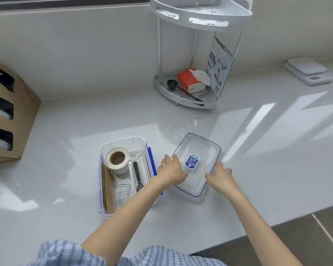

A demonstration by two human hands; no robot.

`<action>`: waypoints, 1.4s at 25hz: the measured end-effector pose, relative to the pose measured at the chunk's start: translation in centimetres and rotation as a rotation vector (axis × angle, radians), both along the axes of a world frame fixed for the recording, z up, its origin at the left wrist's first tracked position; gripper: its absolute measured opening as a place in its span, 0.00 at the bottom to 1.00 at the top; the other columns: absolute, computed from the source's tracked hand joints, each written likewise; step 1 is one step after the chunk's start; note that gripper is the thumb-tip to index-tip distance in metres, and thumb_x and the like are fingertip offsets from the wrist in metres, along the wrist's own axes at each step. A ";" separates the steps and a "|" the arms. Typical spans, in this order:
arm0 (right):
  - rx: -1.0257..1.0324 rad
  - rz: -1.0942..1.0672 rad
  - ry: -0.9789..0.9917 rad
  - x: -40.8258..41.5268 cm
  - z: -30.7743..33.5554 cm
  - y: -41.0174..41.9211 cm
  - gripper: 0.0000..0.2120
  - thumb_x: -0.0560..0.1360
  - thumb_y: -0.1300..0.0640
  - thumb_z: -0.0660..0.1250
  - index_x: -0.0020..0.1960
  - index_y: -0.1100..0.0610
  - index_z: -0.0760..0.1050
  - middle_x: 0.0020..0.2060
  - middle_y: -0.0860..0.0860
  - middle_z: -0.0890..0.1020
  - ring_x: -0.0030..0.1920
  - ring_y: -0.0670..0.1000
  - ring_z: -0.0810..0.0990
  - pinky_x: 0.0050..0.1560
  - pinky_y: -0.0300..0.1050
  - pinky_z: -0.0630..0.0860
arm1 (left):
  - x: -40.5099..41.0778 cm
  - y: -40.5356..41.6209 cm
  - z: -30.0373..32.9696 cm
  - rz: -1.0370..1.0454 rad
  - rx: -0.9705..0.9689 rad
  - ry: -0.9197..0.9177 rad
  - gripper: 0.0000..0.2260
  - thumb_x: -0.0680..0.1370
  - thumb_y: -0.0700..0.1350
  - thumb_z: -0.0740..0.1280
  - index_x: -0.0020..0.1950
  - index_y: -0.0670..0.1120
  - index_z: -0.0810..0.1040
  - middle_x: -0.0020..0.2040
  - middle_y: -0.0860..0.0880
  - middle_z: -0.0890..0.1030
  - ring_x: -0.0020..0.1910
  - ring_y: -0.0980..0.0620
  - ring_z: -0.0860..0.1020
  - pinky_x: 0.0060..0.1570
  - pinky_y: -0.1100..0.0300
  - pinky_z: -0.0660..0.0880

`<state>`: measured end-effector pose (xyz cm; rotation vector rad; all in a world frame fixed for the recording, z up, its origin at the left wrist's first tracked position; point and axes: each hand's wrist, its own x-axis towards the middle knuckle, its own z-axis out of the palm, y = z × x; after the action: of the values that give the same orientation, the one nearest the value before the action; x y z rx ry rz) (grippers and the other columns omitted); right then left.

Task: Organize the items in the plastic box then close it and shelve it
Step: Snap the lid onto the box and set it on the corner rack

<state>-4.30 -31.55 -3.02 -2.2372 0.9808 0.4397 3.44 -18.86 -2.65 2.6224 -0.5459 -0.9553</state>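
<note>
The clear plastic box (104,150) stands open on the white counter, left of centre. Inside it are a roll of beige tape (117,160), a cardboard sheet (108,191) along the left wall, stacked clear cups (121,192) and a black-handled tool (137,175). Just to the right, the box's clear lid (198,146) with blue trim and a blue sticker lies flat on the counter. My left hand (171,171) grips the lid's left edge. On the lid's right edge, my right hand (222,178) has its fingers curled over the rim.
A white two-tier corner shelf (186,101) stands at the back; its lower tier holds an orange tissue pack (190,80), a black scoop (171,84) and a printed card. A white scale (308,71) sits far right, a cardboard organizer (10,116) far left. The counter's edge (277,223) drops off at lower right.
</note>
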 end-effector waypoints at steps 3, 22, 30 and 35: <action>0.088 -0.060 -0.061 0.2 -0.1 0.2 0.26 0.75 0.56 0.58 0.70 0.61 0.55 0.64 0.65 0.65 0.62 0.64 0.70 0.59 0.50 0.69 | -0.3 -0.4 -0.7 0.025 0.023 -0.019 0.30 0.76 0.47 0.57 0.71 0.37 0.48 0.72 0.37 0.55 0.70 0.37 0.55 0.67 0.46 0.58; 0.277 -0.206 -0.486 1.1 2.2 2.7 0.14 0.73 0.63 0.57 0.58 0.56 0.69 0.53 0.51 0.61 0.59 0.62 0.71 0.59 0.48 0.69 | -1.0 2.0 4.7 0.451 -0.436 -0.435 0.23 0.75 0.43 0.58 0.69 0.41 0.61 0.66 0.41 0.64 0.66 0.43 0.60 0.64 0.51 0.59; 0.295 0.070 -0.520 2.9 3.4 9.3 0.23 0.75 0.62 0.57 0.70 0.56 0.62 0.61 0.54 0.65 0.62 0.59 0.70 0.67 0.55 0.67 | -2.2 11.2 4.2 0.761 -0.516 -0.435 0.17 0.75 0.37 0.58 0.64 0.40 0.69 0.61 0.38 0.67 0.63 0.42 0.63 0.61 0.61 0.57; 0.322 0.199 -0.539 2.6 2.6 12.5 0.23 0.76 0.63 0.56 0.70 0.55 0.61 0.64 0.53 0.66 0.63 0.58 0.69 0.65 0.50 0.67 | -4.5 15.3 2.6 0.834 -0.494 -0.410 0.20 0.77 0.37 0.57 0.69 0.42 0.64 0.62 0.39 0.66 0.64 0.43 0.63 0.62 0.59 0.59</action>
<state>-1.67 -19.07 -0.38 -2.0023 0.3791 0.0568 -1.02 -3.55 -0.04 2.2227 0.2272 -0.0122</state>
